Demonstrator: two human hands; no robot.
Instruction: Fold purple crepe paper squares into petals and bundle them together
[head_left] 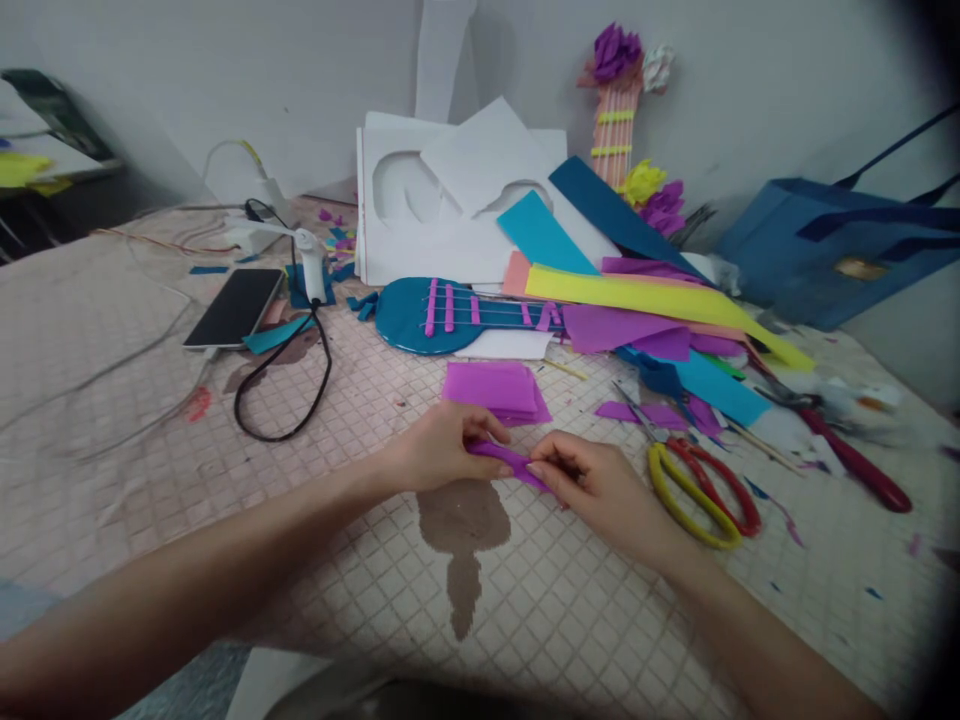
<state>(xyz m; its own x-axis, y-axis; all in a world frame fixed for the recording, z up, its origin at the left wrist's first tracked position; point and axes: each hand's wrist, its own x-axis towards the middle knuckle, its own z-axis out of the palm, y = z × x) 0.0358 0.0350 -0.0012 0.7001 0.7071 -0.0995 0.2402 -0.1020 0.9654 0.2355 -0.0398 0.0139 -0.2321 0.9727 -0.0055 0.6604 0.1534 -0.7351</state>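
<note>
Both hands meet over the near middle of the table, pinching a narrow gathered strip of purple crepe paper between them. My left hand grips its left end, thumb below and fingers curled above. On the other end, the fingertips of my right hand are closed. Just beyond the left hand lies a flat stack of purple crepe paper. Behind that stack sits a small blue guitar-shaped craft with strings and purple bands. Scissors with yellow and red handles rest beside my right hand.
Yellow crepe paper and other coloured strips pile up at the back right. Red-handled pliers lie further right, near a blue bag. White cut-out boards lean behind. On the left are a phone and a black cord.
</note>
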